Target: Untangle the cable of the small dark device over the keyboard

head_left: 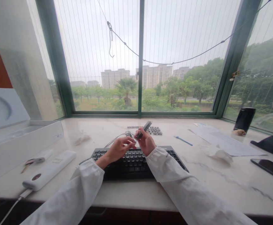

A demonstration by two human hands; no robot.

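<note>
Head camera: on the white worktop (127, 197), a black keyboard (131, 167) lies just back from the front edge. Over it, the left hand (120, 149) bends its fingers together, around what, if anything, I can't tell; the right hand (147, 143) grips a small dark device (146, 127) near the keyboard's rear edge.

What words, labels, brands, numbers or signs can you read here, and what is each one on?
None can be read with certainty.
On the keyboard: key legends too small to read.
On the white device with a cable: faint print, too blurred.
On the white box: small print on its side, too blurred.
On the paper sheet: faint print, unreadable.
</note>
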